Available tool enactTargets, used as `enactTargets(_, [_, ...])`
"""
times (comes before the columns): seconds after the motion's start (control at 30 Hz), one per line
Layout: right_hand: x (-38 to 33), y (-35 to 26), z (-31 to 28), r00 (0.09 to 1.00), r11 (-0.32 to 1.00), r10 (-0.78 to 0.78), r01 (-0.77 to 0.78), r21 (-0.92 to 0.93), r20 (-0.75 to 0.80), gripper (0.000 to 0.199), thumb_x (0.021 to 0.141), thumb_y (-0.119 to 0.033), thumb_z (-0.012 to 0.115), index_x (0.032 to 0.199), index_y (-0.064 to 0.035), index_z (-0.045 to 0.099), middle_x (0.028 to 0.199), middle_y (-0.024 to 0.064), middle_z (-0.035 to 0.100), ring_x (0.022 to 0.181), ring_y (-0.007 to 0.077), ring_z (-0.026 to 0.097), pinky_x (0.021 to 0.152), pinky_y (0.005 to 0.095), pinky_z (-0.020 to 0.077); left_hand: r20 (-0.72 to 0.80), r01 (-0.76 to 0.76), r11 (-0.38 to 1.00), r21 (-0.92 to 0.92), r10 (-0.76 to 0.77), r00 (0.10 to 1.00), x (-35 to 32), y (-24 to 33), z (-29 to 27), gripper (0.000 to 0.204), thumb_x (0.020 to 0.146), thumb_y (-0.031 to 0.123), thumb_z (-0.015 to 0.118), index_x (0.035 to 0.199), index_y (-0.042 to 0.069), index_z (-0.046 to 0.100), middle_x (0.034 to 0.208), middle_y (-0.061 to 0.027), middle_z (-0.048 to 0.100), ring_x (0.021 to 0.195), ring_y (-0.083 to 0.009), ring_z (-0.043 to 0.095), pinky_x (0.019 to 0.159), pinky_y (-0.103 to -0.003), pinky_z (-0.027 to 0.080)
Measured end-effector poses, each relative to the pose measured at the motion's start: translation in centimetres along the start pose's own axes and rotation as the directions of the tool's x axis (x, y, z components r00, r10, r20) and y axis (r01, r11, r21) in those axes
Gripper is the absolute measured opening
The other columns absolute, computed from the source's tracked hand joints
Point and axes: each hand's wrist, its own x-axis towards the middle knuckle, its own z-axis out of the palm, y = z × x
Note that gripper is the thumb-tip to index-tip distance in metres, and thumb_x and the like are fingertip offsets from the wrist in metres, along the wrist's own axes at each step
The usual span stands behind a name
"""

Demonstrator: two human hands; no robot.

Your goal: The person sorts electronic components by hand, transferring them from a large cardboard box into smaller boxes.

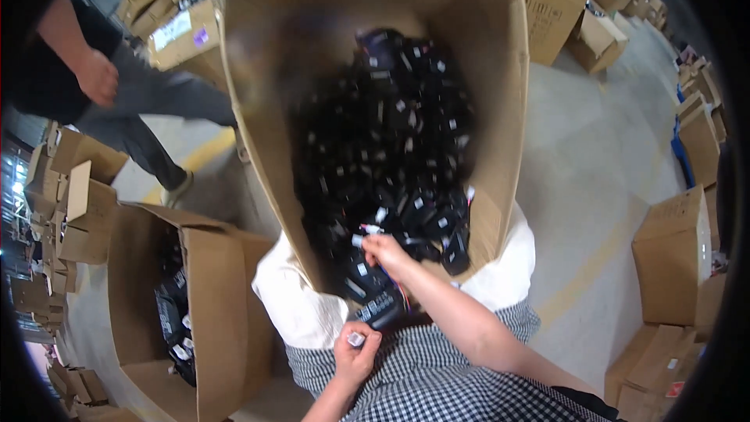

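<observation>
A large open cardboard box (500,211) leans toward me, and many black plastic parts (383,133) with small white labels are heaped in it. Inside its near end my right hand (387,254) is closed, pinching a small whitish piece (358,241) that may be a label or a connector. Low by my lap, my left hand (353,359) is closed around a small white-ended object (356,339) whose kind I cannot make out. Between the two hands lies a black part (380,309) with pale printing. Thin coloured wires run beside it, near my right wrist.
At left stands another open cardboard box (226,305) with black parts (173,305) in it. A person (148,101) in dark clothes is beyond it. Cardboard boxes (668,258) stand at right, and more are stacked at the back. Yellow lines mark the grey floor (586,195).
</observation>
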Motion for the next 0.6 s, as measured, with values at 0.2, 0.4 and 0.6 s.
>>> enactTargets(0.2, [-11.1,-4.8,2.8,0.734,0.382,-0.618,0.594,-0.707,0.283,0.015,0.084,-0.011,0.063,0.096,-0.0016,0.064,0.101,0.0116,0.061,0.088,0.0296,0.062,0.077,0.0360,0.0508,-0.070,0.165,0.972,0.166,-0.155,0.985,1.2,1.9,1.6,0.016,0.089,0.006,0.061,0.103,-0.001,0.061,0.075,-0.0023,0.059,0.071,-0.0102,0.056,0.065,-0.025,0.045])
enactTargets(0.4, [-16.9,-2.0,1.5,0.970,0.693,-0.225,0.224,-0.685,0.091,0.035,0.077,-0.010,0.065,0.111,-0.0035,0.058,0.109,0.0164,0.062,0.103,0.0335,0.060,0.085,0.0408,0.0495,0.394,-0.253,0.863,0.437,0.069,0.916,3.7,-0.4,2.7,0.038,0.082,0.005,0.065,0.119,0.003,0.059,0.127,-0.0158,0.054,0.118,-0.0310,0.052,0.100,-0.037,0.040])
enactTargets(0.6, [-20.0,-3.1,-0.3,0.880,0.194,-0.293,0.437,-0.878,0.373,0.014,0.084,-0.014,0.060,0.084,-0.0019,0.065,0.117,0.0138,0.058,0.097,0.0297,0.062,0.082,0.0396,0.0501,0.338,0.160,0.986,-0.046,-0.135,0.931,2.6,-4.3,1.5,0.019,0.092,0.007,0.059,0.110,0.001,0.061,0.117,-0.0059,0.063,0.103,-0.0129,0.058,0.089,-0.027,0.046])
